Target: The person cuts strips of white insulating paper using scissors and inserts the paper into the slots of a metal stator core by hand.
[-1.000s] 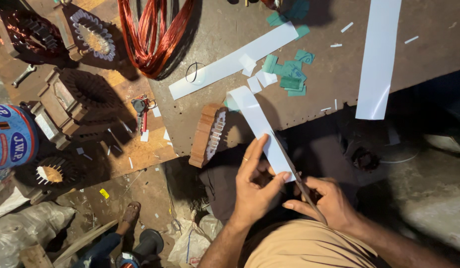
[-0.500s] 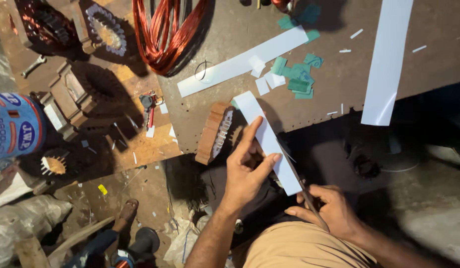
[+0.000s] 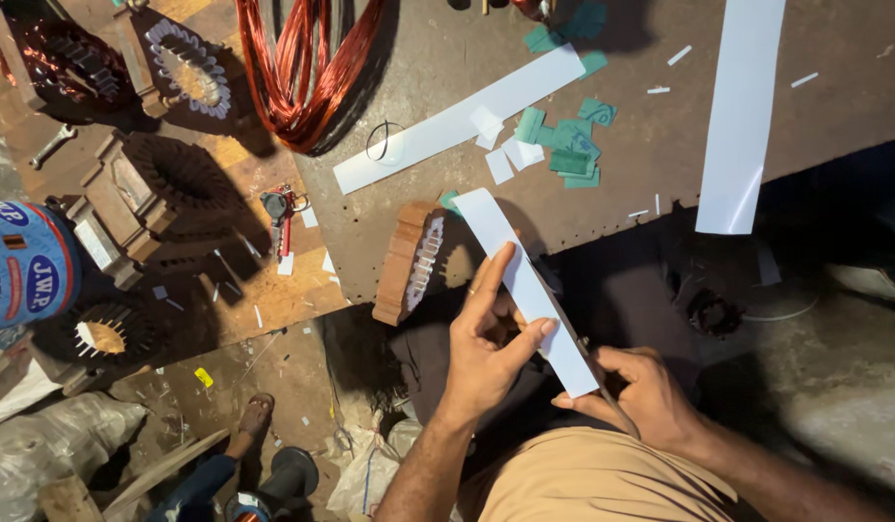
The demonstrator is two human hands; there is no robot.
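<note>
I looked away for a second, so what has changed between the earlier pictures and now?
Little. The left hand has shifted its fingers along the white paper strip, thumb now pressing its edge. The right hand stays at the strip's lower end with a thin tool. The copper wire coil, the other white strips and the green scraps lie unmoved.

Blue labelled can at left edge, lying sideways.

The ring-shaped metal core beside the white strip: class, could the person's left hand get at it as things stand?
Probably yes. The core sits on the bench edge just beyond the left hand, with nothing between them, but that hand is pinching the white strip and would need to let go first.
</note>
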